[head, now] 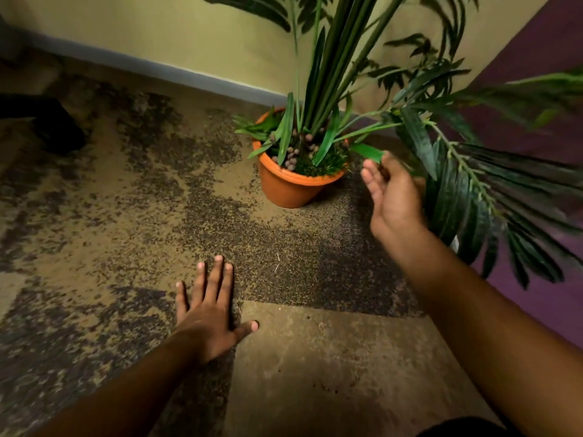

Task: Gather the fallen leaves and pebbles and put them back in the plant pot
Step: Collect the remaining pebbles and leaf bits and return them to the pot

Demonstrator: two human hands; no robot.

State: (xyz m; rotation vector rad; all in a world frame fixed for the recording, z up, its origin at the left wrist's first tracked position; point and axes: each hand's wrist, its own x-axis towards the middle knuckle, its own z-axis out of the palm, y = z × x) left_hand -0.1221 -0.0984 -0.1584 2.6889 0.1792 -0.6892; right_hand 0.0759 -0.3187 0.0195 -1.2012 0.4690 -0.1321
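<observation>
An orange plant pot [284,187] stands on the carpet near the wall corner, holding tall green stems, green leaves and several brown pebbles [291,157]. My left hand [209,305] lies flat on the carpet in front of the pot, fingers spread, holding nothing. My right hand [392,197] is raised to the right of the pot, palm turned toward it, fingers loosely curved. A bright green leaf [369,152] sits at its fingertips; whether the fingers grip it I cannot tell. A small pale twig [277,263] lies on the carpet between hands and pot.
A yellow wall with a grey skirting [157,66] runs behind the pot. A purple wall [552,42] stands on the right. Long dark palm fronds [473,184] hang over my right hand. A dark object [53,127] sits at far left. The carpet is mottled tan and dark.
</observation>
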